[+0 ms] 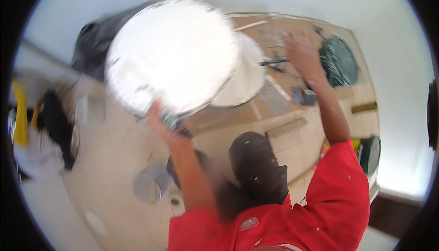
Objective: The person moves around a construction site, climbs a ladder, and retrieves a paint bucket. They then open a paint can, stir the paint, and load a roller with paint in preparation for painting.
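Observation:
A large round white lid or bucket top (176,54), with dark marks round its rim, is tilted up on the left. My left hand (165,125) grips its near edge, thumb on the white face, fingers blurred at the rim. Partly behind it is a second round white container (244,75). My right hand (304,54) is raised over the cardboard, smeared by motion. A dark-handled tool (274,61) lies beside it; whether the hand touches it is unclear. The closest large thing to the right hand is a dark green bucket or lid (340,62) splashed with white.
Brown cardboard (283,84) covers the floor by the wall. A grey cup (304,97), a wooden strip (286,126) and a green-and-yellow bucket (369,154) lie to the right. A grey bucket (151,183) stands near my legs. A black bag (93,47) rests behind the white disc.

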`<action>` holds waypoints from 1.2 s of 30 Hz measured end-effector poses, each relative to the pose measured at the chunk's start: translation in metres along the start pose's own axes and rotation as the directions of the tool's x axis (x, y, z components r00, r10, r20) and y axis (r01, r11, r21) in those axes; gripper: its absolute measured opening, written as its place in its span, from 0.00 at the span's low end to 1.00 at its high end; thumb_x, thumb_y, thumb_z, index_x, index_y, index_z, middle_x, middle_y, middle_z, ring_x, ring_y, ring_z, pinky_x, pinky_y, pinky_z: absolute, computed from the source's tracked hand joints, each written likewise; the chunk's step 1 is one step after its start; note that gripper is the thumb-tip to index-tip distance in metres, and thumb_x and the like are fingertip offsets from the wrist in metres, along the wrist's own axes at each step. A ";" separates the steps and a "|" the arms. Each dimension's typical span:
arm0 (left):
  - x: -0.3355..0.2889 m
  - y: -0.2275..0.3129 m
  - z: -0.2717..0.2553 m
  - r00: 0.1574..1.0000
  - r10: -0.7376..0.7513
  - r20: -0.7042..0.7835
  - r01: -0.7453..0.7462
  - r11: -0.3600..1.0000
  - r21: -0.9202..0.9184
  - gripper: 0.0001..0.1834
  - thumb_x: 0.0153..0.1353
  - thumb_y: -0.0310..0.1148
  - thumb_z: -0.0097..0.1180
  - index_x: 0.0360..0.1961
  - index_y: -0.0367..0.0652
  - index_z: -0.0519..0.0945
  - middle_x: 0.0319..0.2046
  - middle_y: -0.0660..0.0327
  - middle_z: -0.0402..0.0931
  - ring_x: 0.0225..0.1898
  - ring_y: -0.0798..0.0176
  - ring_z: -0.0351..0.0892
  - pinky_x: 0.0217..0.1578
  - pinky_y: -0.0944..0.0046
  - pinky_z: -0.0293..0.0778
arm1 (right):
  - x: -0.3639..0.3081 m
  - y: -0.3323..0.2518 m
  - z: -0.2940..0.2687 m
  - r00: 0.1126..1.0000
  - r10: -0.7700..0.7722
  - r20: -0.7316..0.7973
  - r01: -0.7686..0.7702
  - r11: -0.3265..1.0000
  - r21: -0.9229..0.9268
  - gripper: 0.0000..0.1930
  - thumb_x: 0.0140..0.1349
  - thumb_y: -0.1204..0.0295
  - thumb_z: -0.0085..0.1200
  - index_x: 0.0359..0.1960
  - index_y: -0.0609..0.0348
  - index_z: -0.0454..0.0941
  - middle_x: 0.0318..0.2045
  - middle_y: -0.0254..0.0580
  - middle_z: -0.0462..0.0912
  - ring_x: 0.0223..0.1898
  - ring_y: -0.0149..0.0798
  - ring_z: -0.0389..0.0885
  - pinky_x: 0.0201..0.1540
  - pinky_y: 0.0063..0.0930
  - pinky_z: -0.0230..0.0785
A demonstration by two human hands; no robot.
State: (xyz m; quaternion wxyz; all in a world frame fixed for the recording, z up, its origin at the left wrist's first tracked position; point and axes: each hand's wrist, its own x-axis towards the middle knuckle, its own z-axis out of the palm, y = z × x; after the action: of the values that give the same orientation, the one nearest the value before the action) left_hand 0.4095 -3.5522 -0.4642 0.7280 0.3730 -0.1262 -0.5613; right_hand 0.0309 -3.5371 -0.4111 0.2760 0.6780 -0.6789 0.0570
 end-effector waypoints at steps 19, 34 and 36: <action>0.013 0.175 0.124 0.198 0.496 0.846 -0.979 0.067 0.190 0.32 0.55 0.29 0.69 0.59 0.34 0.69 0.51 0.47 0.75 0.49 0.45 0.79 0.50 0.47 0.77 | -0.132 -0.057 -0.240 0.615 0.462 0.639 -0.784 0.447 0.431 0.08 0.62 0.72 0.48 0.40 0.63 0.75 0.35 0.56 0.79 0.37 0.59 0.80 0.42 0.48 0.73; -0.221 0.338 0.400 -0.246 0.185 0.952 -0.917 0.275 -0.290 0.34 0.64 0.36 0.63 0.66 0.34 0.62 0.58 0.41 0.70 0.56 0.40 0.74 0.57 0.40 0.70 | -0.544 -0.216 -0.719 -0.842 0.277 0.463 -0.499 -0.725 -0.474 0.13 0.61 0.70 0.57 0.19 0.58 0.85 0.19 0.43 0.86 0.18 0.39 0.85 0.21 0.34 0.77; -0.293 0.326 0.420 -0.203 0.161 0.966 -0.930 0.277 -0.242 0.34 0.64 0.37 0.64 0.64 0.32 0.63 0.58 0.41 0.70 0.56 0.39 0.74 0.57 0.40 0.70 | -0.559 -0.222 -0.726 -0.881 0.258 0.397 -0.404 -0.847 -0.346 0.14 0.62 0.67 0.59 0.19 0.57 0.85 0.19 0.39 0.86 0.19 0.36 0.85 0.23 0.33 0.78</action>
State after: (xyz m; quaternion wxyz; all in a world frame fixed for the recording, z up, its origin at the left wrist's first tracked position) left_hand 0.2928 -3.4237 0.1179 0.4806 0.0449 -0.8683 -0.1142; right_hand 0.4177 -2.7290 -0.1193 -0.2668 -0.4641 -0.8095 0.2412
